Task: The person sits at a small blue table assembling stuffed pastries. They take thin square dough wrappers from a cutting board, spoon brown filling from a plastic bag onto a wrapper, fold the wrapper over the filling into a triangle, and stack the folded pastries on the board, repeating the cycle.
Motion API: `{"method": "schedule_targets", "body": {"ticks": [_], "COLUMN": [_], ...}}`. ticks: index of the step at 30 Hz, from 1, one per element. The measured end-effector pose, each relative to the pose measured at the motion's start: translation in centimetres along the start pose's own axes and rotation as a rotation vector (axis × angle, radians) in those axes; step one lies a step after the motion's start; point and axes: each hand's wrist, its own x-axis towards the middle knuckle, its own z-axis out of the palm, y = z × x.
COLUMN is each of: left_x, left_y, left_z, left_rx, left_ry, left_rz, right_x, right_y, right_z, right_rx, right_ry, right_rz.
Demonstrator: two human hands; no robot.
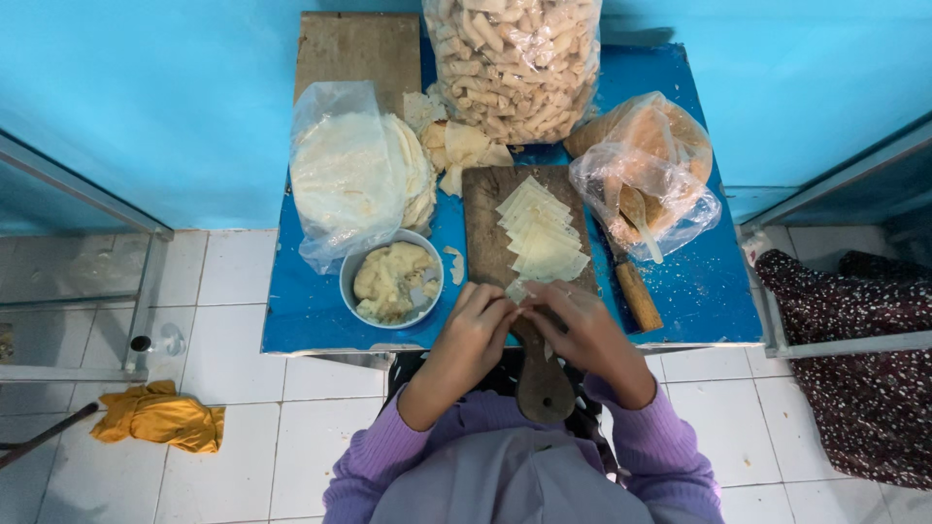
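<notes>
Pale dough is pinched between both hands at the near end of the board: the left hand and right hand meet fingertip to fingertip over a small wrapper piece, fingers curled close around it. Most of that piece is hidden under the fingers, so its shape and which way it runs are hard to tell; only a light corner peeks out on the far side.

Just beyond the hands, a fanned stack of square wrappers lies on the wooden cutting board, the row running away from the person along the board's length. The board's handle points back toward the person, hanging past the edge of the blue table.

Left of the hands, a grey bowl holds lumpy yellowish filling. Behind it, a clear bag holds round flat sheets. At the far edge, a big bag of rolled sticks is cut off by the frame. On the right, a crumpled bag covers a brownish container and a spoon, blurred by plastic. A knife lies beside the board, blade partly hidden.
</notes>
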Motion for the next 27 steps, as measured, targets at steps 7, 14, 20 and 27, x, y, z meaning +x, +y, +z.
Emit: {"method": "schedule_targets", "body": {"ticks": [7, 14, 20, 27], "left_x": [0.9, 1.4, 1.3, 0.8], "left_y": [-0.5, -0.4, -1.3, -0.9], "left_z": [-0.1, 0.4, 0.8, 0.5], "left_rx": [0.016, 0.073, 0.073, 0.114], "left_ry": [-0.042, 0.025, -0.016, -0.001], "left_rz": [-0.041, -0.033, -0.061, -0.062], "right_x": [0.9, 1.0, 0.7, 0.8], "right_y": [0.5, 0.1, 0.2, 0.3], "right_z": [0.4, 0.8, 1.1, 1.5], "right_rx": [0.069, -0.13, -0.168, -0.313], "right_ry": [0.006, 0.077, 0.098, 0.131], "right_rz": [0.119, -0.023, -0.1, -0.162]}}
